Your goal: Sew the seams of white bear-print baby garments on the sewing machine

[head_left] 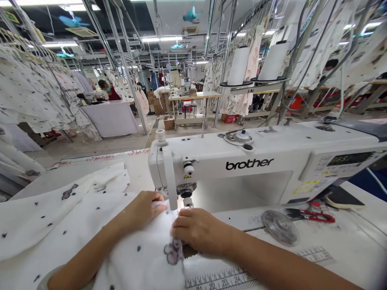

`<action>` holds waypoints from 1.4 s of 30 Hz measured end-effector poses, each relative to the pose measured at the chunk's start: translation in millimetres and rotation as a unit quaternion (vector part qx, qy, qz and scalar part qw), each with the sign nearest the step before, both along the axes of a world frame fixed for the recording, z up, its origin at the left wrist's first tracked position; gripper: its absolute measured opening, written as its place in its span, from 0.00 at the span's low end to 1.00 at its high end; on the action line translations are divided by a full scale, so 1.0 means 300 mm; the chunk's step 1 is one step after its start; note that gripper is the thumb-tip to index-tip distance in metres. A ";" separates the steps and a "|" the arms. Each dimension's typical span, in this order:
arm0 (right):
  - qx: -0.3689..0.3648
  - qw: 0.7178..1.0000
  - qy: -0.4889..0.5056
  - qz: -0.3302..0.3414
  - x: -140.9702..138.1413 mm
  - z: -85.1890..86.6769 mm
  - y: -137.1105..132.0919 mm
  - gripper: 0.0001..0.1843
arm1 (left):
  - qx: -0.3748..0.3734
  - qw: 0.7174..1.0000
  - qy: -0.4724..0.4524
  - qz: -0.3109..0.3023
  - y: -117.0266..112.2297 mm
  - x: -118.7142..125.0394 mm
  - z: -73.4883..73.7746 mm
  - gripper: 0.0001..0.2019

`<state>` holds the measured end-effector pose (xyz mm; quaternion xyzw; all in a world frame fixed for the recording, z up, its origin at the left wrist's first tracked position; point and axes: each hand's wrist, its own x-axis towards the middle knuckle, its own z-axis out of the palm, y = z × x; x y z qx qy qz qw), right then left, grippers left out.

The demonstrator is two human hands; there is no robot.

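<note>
Rows of steel racks and strip lights fill the sewing hall I am looking into, with printed garments (30,92) hanging on both sides and a person (105,86) seated far back on the left. Below that, the pale table (347,245) runs across the view and carries a white Brother sewing machine (256,165). Two thread cones (238,64) stand on a stand behind it. The white cloth (75,225), dotted with small dark prints, spreads from the left edge of the table to the needle, where its near end is bunched under the machine's head. I judge it light, soft and limp. It should fold and slide easily and would crease rather than hold any shape, so I would take it by its edge close to the needle, with flat fingers spread on top to steady it. The left hand (145,207) lies on the cloth just left of the needle bar, its fingers curled down and gathering a fold. The right hand (196,231) sits just in front of the needle, its fingers closed narrow and pinching the cloth's edge. Well to the right lie a round metal disc (279,226) and, beyond it, red snips (314,216). A printed ruler (229,278) runs along the table's front edge.
</note>
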<state>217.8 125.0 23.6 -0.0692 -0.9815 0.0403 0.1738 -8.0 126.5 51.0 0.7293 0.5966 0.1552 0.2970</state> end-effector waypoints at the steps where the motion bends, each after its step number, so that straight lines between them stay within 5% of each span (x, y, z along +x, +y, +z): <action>1: 0.013 1.000 0.001 0.018 0.001 0.005 -0.011 0.04 | -0.008 1.000 0.000 -0.002 -0.023 0.000 0.005 0.07; 7: 0.093 0.994 0.025 0.053 0.006 0.042 -0.057 0.08 | -0.040 0.999 0.001 0.002 -0.121 0.012 0.024 0.10; 12: 0.072 0.997 0.021 -0.030 0.007 0.037 -0.042 0.09 | -0.025 0.999 0.019 0.013 -0.112 0.009 0.003 0.13; 32: 0.062 0.996 0.021 -0.066 0.005 -0.009 -0.021 0.16 | 0.026 0.995 0.084 0.042 -0.111 0.036 -0.034 0.08; 42: -0.049 0.992 -0.037 -0.113 -0.008 0.021 -0.032 0.10 | 0.141 0.985 0.099 0.017 -0.102 0.024 -0.072 0.08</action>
